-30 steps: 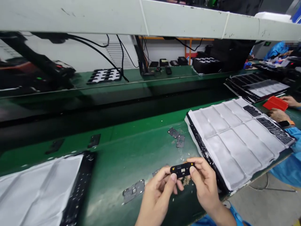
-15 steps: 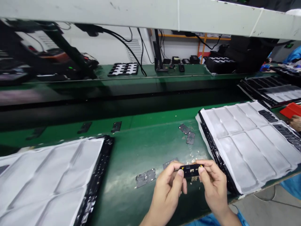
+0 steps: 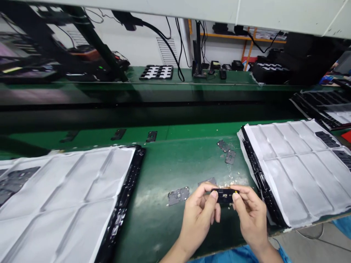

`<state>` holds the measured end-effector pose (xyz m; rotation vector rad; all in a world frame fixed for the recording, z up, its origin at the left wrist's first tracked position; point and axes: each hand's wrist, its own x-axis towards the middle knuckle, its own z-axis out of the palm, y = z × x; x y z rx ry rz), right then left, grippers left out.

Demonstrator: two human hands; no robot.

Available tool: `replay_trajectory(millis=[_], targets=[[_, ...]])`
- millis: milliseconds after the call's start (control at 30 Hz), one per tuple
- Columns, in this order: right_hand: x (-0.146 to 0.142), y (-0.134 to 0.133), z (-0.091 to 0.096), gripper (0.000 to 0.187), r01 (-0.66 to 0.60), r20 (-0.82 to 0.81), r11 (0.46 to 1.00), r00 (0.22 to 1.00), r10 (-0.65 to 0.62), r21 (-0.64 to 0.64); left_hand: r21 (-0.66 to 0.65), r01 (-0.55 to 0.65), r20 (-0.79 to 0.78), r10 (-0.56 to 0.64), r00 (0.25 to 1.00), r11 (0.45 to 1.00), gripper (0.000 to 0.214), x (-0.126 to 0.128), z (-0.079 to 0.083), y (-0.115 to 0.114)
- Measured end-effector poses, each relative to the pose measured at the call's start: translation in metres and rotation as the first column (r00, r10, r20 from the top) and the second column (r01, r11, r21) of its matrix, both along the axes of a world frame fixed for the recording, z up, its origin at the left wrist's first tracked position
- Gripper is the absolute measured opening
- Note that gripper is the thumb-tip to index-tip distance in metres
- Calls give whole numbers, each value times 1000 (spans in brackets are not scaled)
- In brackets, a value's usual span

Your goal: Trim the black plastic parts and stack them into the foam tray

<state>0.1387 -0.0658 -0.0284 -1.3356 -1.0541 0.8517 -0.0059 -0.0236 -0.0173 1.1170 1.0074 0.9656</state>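
Both my hands hold one small black rectangular part (image 3: 225, 195) with yellow marks, just above the near edge of the green bench. My left hand (image 3: 200, 213) pinches its left end between thumb and fingers. My right hand (image 3: 251, 215) pinches its right end. A flat grey metal plate (image 3: 178, 195) lies on the bench just left of my left hand, and another grey plate (image 3: 207, 181) lies right behind my fingers.
A tray stack under white sheet (image 3: 294, 168) sits to the right, with black parts (image 3: 327, 138) at its far corner. A second white-covered tray (image 3: 65, 201) fills the left. Two small grey plates (image 3: 227, 151) lie mid-bench. A dark conveyor strip (image 3: 137, 117) runs behind.
The view has swung left, so the left tray shows more and the neighbouring person's hands and red piece have left the frame. My hands still hold the black part.
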Motion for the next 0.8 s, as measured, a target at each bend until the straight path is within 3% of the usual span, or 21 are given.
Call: replay_trajectory(millis=[233,367,600,800], targets=[[-2,-5,-1,21,-49,70,998,996,47,30,-33,-16,30,17,999,999,43,-8,0,-1],[-6,-8,-2,21,-87,126,994,989,78,68,-78,-91,111,99,989,993,39,-8,-5,-4],[-7,-6,-3,24,-121,-79,991,990,116,-62,-118,-145,64,153,986,982,39,-7,-5,-19],[-9,-6,-5,19,-65,-133,997,989,58,-51,-89,-132,10,134,991,987,39,-7,0,-26]])
